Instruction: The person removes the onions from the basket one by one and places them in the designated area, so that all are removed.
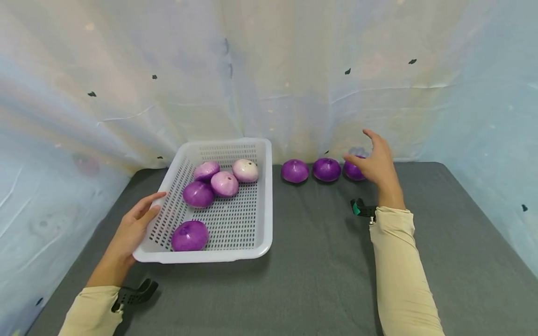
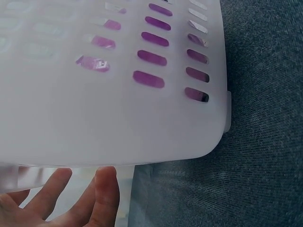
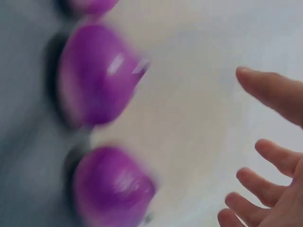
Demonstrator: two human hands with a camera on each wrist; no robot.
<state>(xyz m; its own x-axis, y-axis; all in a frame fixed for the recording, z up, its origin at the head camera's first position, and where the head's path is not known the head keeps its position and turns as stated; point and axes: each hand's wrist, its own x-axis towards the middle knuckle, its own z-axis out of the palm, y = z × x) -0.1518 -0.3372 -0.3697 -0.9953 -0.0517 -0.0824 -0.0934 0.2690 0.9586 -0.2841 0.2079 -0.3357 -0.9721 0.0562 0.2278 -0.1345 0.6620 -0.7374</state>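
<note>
A white plastic basket [image 1: 248, 254] with slotted walls sits left of centre and holds several onions, among them a purple onion [image 1: 190, 235] near the front and a pale onion [image 1: 245, 171] at the back. My left hand [image 1: 132, 228] holds the basket's left rim; in the left wrist view its fingertips [image 2: 107, 182] reach the rim's underside. Three purple onions stand in a row at the back: a left one [image 1: 295, 171], a middle one [image 1: 326, 169] and a right one [image 1: 353, 171]. My right hand [image 1: 380, 163], fingers spread and holding nothing, hovers by the right onion and partly hides it.
A dark grey cloth [image 1: 319, 266] covers the table. Pale patterned sheeting [image 1: 294, 70] hangs behind it and along both sides. Each wrist wears a black strap mount, such as the right one [image 1: 362, 208].
</note>
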